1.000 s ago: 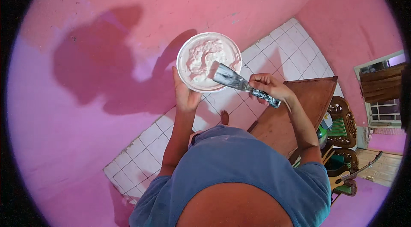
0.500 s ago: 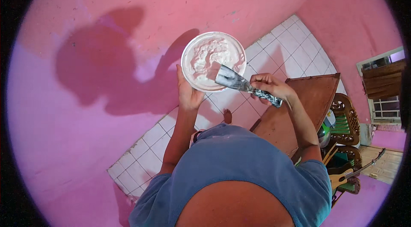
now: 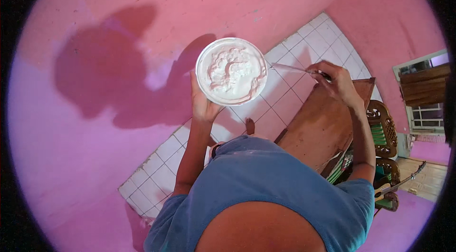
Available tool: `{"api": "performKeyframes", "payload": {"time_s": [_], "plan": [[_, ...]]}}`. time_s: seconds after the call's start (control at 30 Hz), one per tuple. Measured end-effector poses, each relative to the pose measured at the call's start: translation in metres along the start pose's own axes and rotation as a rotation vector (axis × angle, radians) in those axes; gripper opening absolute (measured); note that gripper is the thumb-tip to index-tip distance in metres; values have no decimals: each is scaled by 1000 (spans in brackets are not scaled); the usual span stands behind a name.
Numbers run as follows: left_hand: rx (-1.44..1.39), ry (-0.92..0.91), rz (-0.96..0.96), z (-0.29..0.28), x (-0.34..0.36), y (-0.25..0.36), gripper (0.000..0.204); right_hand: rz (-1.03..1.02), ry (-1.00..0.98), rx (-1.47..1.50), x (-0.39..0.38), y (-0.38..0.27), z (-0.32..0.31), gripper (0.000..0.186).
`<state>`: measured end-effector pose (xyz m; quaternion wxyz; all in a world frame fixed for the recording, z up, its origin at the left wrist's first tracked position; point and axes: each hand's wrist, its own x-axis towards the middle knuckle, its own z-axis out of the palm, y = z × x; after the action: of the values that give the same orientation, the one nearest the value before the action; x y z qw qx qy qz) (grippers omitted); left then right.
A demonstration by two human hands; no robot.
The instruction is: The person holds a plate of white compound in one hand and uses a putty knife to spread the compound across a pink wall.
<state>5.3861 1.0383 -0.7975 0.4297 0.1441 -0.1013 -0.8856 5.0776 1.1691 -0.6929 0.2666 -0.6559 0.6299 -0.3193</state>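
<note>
Two hands we see loaded: the left hand [image 3: 204,109] gripping the white tub [image 3: 231,103] of paste [image 3: 240,78], most fingers hidden; the right hand's [image 3: 338,80] clamped on a scraper [image 3: 292,67] just beside it.

A round white tub [image 3: 231,102] holds lumpy pale paste [image 3: 232,72]; right of the tub, a putty knife [image 3: 290,67] shows edge-on, blade toward it.

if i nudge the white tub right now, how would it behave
The tub might tip: only the left hand visibly supports it. It could be fairly heavy, with white paste across it. The paste looks ridged and thick, so probably won't slosh.
</note>
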Motion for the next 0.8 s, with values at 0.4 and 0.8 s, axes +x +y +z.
{"api": "performKeyframes", "payload": {"time_s": [0.4, 0.8], "plan": [[-120, -42, -39, 1, -4, 0, 65, -225, 170, -220, 21, 13, 46, 24], [-9, 45, -11, 2, 1, 2, 67, 100, -87, -484, 48, -24, -13, 19]]}}
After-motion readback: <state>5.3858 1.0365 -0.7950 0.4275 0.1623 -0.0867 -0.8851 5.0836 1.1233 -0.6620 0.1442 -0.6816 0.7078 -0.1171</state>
